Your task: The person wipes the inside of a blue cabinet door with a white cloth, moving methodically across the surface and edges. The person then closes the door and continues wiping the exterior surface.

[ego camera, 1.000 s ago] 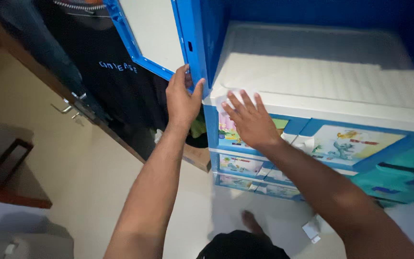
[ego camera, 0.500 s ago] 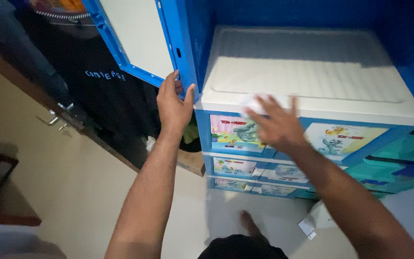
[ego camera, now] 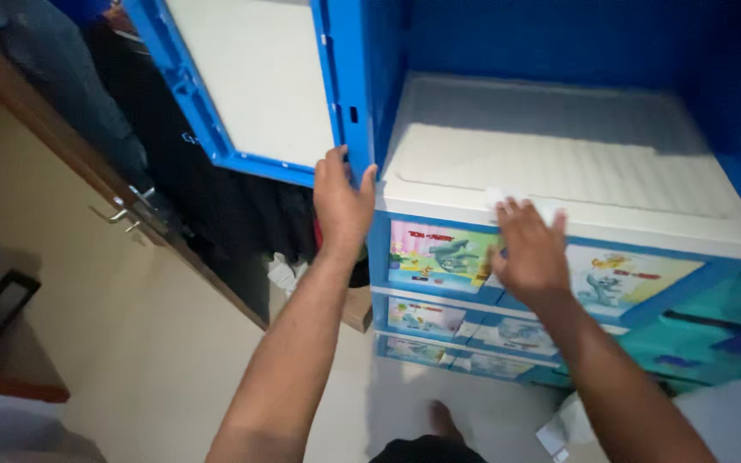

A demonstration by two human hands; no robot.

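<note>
A blue plastic cabinet stands in front of me, with a white ribbed shelf (ego camera: 559, 146) above several picture-fronted drawers (ego camera: 435, 255). My left hand (ego camera: 342, 201) is wrapped around the blue upright post (ego camera: 355, 94) at the cabinet's left front corner. My right hand (ego camera: 529, 253) lies flat, fingers spread, over the shelf's front edge and the top drawer. It presses a white cloth (ego camera: 497, 196) that shows only at the fingertips.
The cabinet's blue door with a white panel (ego camera: 250, 86) hangs open to the left. Dark clothes (ego camera: 225, 206) hang behind it, beside a wooden door with a metal handle (ego camera: 117, 215). My foot (ego camera: 443, 420) and a white scrap (ego camera: 563, 429) are on the floor.
My right hand has slid with the white cloth from the shelf's left front corner rightward along the front edge. My left hand has kept its grip on the blue post.
</note>
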